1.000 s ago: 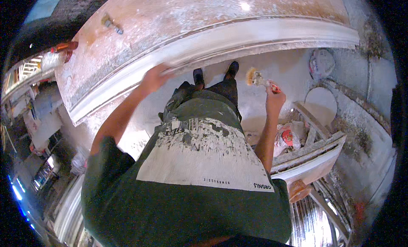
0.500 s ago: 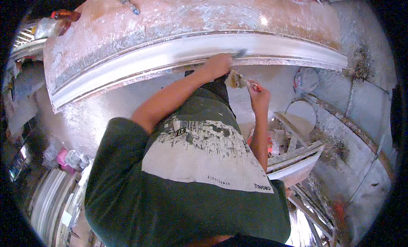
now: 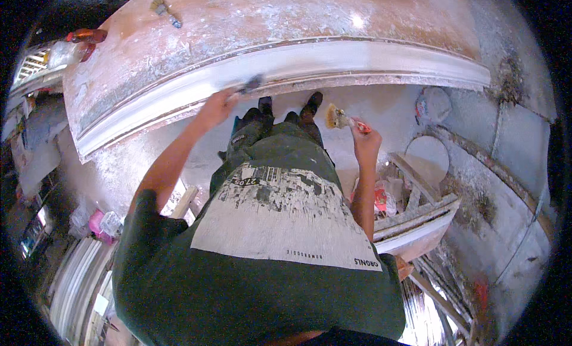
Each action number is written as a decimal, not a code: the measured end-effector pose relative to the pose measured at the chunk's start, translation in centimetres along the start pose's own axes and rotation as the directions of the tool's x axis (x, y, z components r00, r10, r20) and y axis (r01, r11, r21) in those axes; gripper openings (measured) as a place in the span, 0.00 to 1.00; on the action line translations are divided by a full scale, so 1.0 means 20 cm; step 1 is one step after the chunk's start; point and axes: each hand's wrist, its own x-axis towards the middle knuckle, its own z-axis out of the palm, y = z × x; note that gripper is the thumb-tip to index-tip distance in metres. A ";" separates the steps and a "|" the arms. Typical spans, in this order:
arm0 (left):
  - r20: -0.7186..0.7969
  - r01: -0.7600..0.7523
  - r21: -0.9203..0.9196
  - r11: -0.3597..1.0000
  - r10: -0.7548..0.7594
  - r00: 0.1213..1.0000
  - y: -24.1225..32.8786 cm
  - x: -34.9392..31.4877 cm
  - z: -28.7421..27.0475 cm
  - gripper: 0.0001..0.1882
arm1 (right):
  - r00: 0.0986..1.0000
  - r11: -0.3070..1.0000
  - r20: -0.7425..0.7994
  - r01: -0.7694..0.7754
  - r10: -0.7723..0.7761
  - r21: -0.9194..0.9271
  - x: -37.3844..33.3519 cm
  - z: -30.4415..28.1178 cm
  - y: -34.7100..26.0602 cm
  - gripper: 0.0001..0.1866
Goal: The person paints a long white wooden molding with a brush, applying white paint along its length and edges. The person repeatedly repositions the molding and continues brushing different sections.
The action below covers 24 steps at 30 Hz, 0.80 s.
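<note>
My left hand [image 3: 216, 109] is closed around a small hand tool with a dark, flat end [image 3: 252, 83]. That end is blurred, so brush or scraper I cannot say. It lies over the front part of a long white moulding strip [image 3: 310, 59], left of the middle. My right hand [image 3: 367, 140] grips the red handle of a paintbrush [image 3: 337, 117]. Its pale bristles point left, held in the air short of the bench's front edge and apart from the strip.
The moulding lies along the front of a stained, paint-spattered workbench [image 3: 238, 18]. A second brush [image 3: 165, 12] rests farther back. Bottles [image 3: 87, 36] stand at the far left. To my right are a round pale lid or disc [image 3: 427, 155] and a wooden frame [image 3: 414, 218]; stacked mouldings [image 3: 74, 280] lie lower left.
My left hand has swept left along the moulding with the dark-ended tool. My right hand, still gripping the paintbrush, has shifted only slightly.
</note>
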 end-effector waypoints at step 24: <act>0.026 -0.032 0.145 0.989 0.029 0.999 0.26 0.23 0.14 0.18 | 0.996 0.995 0.043 0.079 -0.082 0.057 0.11 -0.09 0.17 0.12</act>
